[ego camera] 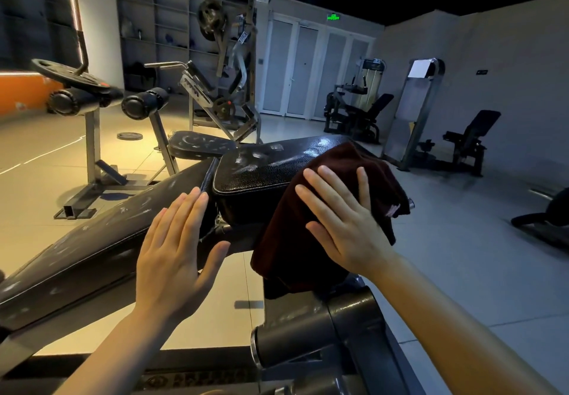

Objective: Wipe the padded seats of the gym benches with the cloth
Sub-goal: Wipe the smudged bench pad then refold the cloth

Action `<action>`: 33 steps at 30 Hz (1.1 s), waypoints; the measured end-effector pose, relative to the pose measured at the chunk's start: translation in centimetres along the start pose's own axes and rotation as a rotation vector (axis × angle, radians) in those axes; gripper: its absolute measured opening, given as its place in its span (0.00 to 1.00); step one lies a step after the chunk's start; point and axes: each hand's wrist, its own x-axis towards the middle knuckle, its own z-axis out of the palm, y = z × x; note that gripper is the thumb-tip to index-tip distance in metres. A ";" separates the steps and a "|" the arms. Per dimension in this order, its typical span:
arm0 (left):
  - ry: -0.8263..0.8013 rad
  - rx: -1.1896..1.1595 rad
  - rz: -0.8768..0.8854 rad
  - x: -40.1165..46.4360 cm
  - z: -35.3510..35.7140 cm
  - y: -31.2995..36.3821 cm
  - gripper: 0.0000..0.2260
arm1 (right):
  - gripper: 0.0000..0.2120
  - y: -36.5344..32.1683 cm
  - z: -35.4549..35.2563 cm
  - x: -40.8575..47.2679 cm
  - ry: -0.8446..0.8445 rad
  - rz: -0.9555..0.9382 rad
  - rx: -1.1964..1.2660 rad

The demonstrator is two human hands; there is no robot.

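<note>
A black padded seat (264,163) of a gym bench lies in the middle, with pale smears on its top. A dark maroon cloth (295,240) drapes over its near right corner and hangs down. My right hand (345,219) presses flat on the cloth with straight, spread fingers. My left hand (175,253) is open with straight fingers, hovering at the seat's left edge beside the long black back pad (80,249), which slopes down to the left. Whether the left fingertips touch the pad cannot be told.
A grey steel frame (323,333) of the bench crosses the foreground. Behind stand another bench pad (200,145), roller pads (144,102), a plate-loaded machine (228,65), and two seated machines (471,142) at the right. A weight plate (129,135) lies on the tiled floor.
</note>
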 end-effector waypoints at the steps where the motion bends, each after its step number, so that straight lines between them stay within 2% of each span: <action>1: 0.002 0.000 0.002 0.0 0.0 0.0 0.31 | 0.21 0.1 -0.1 0.0 0.019 -0.007 0.014; 3: 0.009 -0.003 0.000 0.0 0.0 0.0 0.30 | 0.20 0.1 -0.1 -0.4 0.106 0.101 0.022; 6: 0.018 -0.005 -0.001 0.0 0.0 0.1 0.30 | 0.24 -1.0 0.2 -0.6 0.234 0.590 0.003; 8: 0.033 -0.003 0.005 0.0 0.1 0.2 0.30 | 0.26 -1.7 0.6 -0.2 0.213 0.747 0.039; 10: 0.053 -0.006 0.006 0.0 0.3 0.2 0.29 | 0.27 -1.3 0.9 -0.3 0.181 0.682 0.023; 16: 0.084 -0.015 0.001 0.0 0.7 0.4 0.28 | 0.28 0.6 0.9 0.6 0.035 0.132 -0.201; 19: 0.100 -0.017 0.000 0.1 0.7 0.3 0.28 | 0.27 -0.2 0.9 2.9 -0.009 -0.064 -0.230; 27: 0.094 -0.013 -0.003 0.0 0.4 0.3 0.28 | 0.28 -2.6 1.6 5.5 -0.163 -0.320 -0.313; 31: 0.081 -0.006 0.000 -0.1 0.2 0.1 0.28 | 0.29 -0.7 1.1 4.2 -0.157 -0.463 -0.339; 33: 0.077 -0.005 0.003 -0.1 0.2 0.0 0.28 | 0.29 1.1 0.6 2.3 -0.163 -0.462 -0.341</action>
